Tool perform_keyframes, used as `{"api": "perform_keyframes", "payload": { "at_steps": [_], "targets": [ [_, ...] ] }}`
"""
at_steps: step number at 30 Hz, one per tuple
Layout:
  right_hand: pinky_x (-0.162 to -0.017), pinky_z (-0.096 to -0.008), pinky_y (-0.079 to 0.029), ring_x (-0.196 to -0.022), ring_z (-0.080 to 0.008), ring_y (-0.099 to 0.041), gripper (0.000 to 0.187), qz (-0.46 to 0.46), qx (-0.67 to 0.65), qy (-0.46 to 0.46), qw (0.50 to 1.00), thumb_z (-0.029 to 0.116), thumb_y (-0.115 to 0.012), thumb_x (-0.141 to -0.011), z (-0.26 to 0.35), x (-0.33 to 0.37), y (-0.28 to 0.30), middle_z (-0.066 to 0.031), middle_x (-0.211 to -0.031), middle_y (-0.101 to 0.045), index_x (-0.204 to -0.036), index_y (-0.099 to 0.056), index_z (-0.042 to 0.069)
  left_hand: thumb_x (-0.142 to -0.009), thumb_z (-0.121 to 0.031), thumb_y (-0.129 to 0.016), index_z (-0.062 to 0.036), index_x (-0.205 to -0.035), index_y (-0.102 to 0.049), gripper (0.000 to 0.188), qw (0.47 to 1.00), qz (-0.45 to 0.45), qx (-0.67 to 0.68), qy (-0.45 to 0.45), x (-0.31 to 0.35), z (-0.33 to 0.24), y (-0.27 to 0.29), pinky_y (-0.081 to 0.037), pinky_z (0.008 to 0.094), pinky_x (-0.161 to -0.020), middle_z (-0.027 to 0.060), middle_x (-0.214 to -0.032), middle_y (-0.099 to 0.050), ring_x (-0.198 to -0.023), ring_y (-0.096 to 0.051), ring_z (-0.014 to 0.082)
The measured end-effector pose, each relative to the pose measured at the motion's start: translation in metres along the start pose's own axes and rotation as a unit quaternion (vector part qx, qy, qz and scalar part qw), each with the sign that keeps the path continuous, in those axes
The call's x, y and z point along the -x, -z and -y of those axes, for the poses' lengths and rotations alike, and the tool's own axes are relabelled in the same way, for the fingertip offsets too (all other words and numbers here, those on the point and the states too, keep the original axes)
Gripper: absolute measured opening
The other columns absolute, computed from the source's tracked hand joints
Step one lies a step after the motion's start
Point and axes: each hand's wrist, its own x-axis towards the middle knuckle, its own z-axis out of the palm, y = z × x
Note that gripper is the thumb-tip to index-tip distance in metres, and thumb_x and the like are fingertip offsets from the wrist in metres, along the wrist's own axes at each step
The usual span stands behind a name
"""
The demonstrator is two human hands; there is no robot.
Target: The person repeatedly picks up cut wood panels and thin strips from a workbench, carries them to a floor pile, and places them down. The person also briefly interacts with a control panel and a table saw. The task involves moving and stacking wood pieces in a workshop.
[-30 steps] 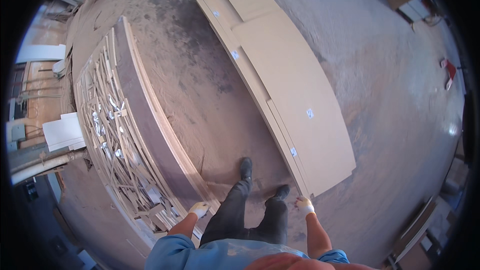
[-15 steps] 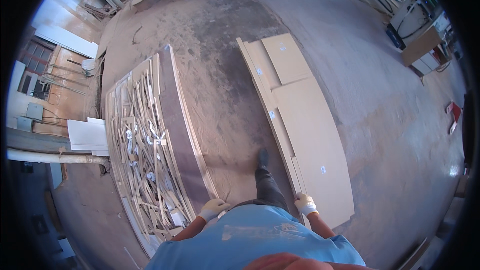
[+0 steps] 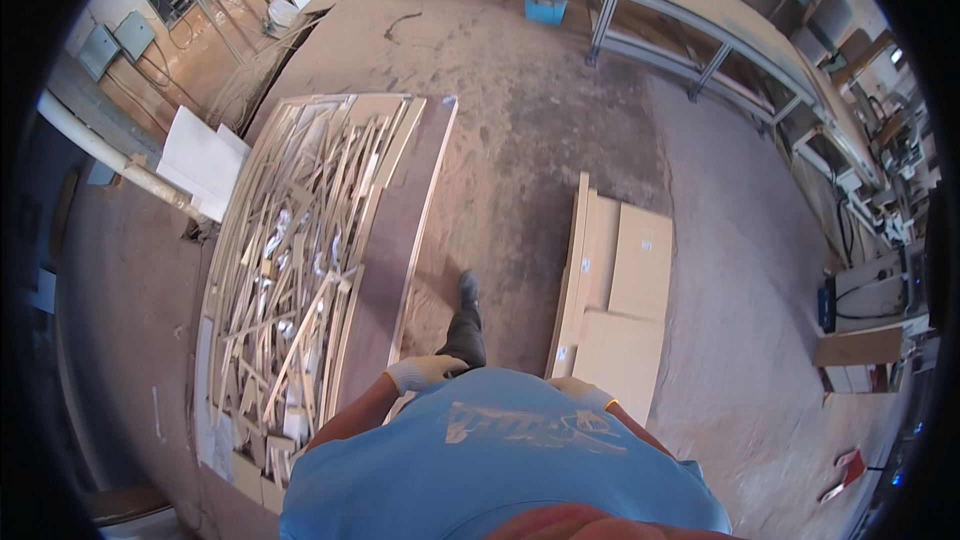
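Note:
My left hand [image 3: 425,372], in a whitish glove with a yellow cuff, hangs at waist height beside my shirt. Its fingers are partly hidden, so I cannot make out their pose. My right hand [image 3: 580,392], also gloved, is mostly covered by the blue shirt. It appears nearest the stack of light-brown boards [image 3: 634,350] on the floor at right; contact cannot be seen. To my left lies a large pile of thin wood strips and offcuts [image 3: 300,280], on a wide dark panel [image 3: 385,285]. One boot [image 3: 468,287] is on the floor between the two.
A long metal-framed table [image 3: 700,0] stands at the far right, with a blue bin [image 3: 545,6] near its left end. White panels [image 3: 203,162] lean by a pipe [image 3: 110,152] at left. A red object [image 3: 846,476] lies on the floor at right.
My view has shifted forward and turned, bringing the far table into sight. The board stack sits lower in view. My right hand has gone mostly behind the shirt, and a different leg appears forward.

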Motion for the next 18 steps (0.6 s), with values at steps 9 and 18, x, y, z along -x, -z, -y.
{"api": "perform_keyframes", "payload": {
  "at_steps": [9, 18],
  "targets": [
    [-0.1, -0.0377, -0.046, -0.12, -0.0253, -0.062, 0.042, 0.036, -0.077, 0.011, 0.996, 0.041, -0.058, -0.096, 0.021, -0.099, 0.106, -0.0088, -0.128, -0.067, -0.129, -0.067, 0.016, -0.096, -0.039, -0.052, -0.0197, -0.126, -0.064, 0.038, 0.973, -0.03, -0.216, 0.072, -0.042, -0.032, 0.147, -0.049, 0.0453, -0.097, 0.0144, -0.126, -0.067, -0.118, -0.063, 0.0355],
    [-0.101, -0.0377, -0.045, -0.122, -0.0246, -0.06, 0.043, 0.083, -0.116, 0.04, 0.989, 0.041, -0.06, -0.096, 0.05, -0.253, 0.18, -0.0064, -0.128, -0.066, -0.13, -0.066, 0.016, -0.096, -0.042, -0.051, -0.0235, -0.131, -0.061, 0.041, 0.959, -0.079, -0.233, 0.138, -0.088, -0.013, 0.237, -0.049, 0.0454, -0.097, 0.0124, -0.126, -0.067, -0.118, -0.062, 0.036]
  ]
}}
